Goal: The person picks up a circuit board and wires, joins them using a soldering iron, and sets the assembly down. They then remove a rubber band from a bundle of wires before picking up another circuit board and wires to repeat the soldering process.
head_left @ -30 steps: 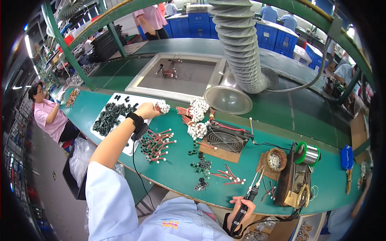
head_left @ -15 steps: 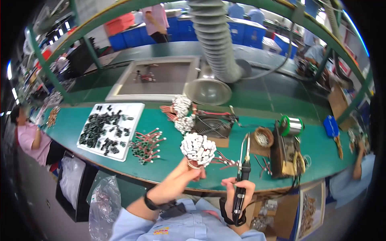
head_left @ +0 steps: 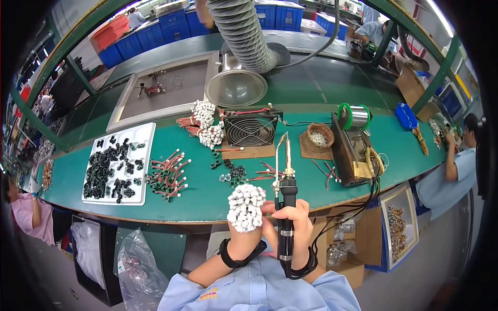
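Observation:
My left hand (head_left: 242,242) is closed around a bundle of wires with white connectors (head_left: 246,208), held upright near the table's front edge. The bunched white ends face up and hide most of my fingers. Close beside it, my right hand (head_left: 296,224) grips a black soldering iron (head_left: 287,202) with a thin metal feed tube along it. Its tip points up and away from me. Some right fingers reach toward the bundle; whether they touch it is hidden. Beyond the bundle lie small dark parts (head_left: 236,175) and a few loose red wires (head_left: 270,171).
A white tray of black parts (head_left: 148,155) and a pile of wired pieces (head_left: 168,176) lie left. Behind stand a small fan (head_left: 251,129) and tied wire bundles (head_left: 205,124). Right are a bowl (head_left: 319,136) and solder spool (head_left: 355,116). A duct hood (head_left: 236,88) hangs beyond.
My hands have come closer together and nearer my body. The bundle has moved down toward me, and the soldering iron has shifted left. The view has also moved, showing the small dark parts behind the bundle.

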### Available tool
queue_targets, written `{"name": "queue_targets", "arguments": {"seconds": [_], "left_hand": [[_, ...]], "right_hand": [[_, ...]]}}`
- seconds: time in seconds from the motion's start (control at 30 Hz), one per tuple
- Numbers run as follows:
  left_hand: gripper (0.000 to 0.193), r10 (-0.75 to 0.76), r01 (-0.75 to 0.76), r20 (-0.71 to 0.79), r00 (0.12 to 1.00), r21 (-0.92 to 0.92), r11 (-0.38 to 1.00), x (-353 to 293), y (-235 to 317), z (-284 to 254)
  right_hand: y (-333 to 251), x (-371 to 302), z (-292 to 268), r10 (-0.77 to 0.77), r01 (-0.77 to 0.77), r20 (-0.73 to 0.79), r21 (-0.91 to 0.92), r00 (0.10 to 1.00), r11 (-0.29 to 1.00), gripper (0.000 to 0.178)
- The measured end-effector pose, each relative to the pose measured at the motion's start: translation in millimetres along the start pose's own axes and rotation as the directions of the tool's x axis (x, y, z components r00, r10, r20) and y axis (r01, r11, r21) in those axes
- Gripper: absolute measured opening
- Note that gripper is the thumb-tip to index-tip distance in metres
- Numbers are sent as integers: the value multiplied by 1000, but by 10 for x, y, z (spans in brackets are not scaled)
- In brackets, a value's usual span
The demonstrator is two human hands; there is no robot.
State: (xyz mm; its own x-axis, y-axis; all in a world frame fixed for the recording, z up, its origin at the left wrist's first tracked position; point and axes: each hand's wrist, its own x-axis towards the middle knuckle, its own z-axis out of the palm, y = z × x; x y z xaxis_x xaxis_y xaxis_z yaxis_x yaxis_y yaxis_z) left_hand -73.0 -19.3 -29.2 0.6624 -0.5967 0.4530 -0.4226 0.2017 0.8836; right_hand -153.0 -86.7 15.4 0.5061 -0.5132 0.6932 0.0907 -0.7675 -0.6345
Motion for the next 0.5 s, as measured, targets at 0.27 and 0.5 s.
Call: {"name": "queue_targets", "arguments": {"seconds": [0.27, 0.5], "left_hand": [[41, 135, -114, -46, 990, 308, 945, 73, 19, -84], [43, 171, -134, 276, 946, -148, 980, 163, -315, -384]], "right_hand": [[11, -68, -20, 9, -7, 68, -29, 998, 1000, 43], [82, -238, 54, 192, -225, 119, 576, 974, 786, 42]]}}
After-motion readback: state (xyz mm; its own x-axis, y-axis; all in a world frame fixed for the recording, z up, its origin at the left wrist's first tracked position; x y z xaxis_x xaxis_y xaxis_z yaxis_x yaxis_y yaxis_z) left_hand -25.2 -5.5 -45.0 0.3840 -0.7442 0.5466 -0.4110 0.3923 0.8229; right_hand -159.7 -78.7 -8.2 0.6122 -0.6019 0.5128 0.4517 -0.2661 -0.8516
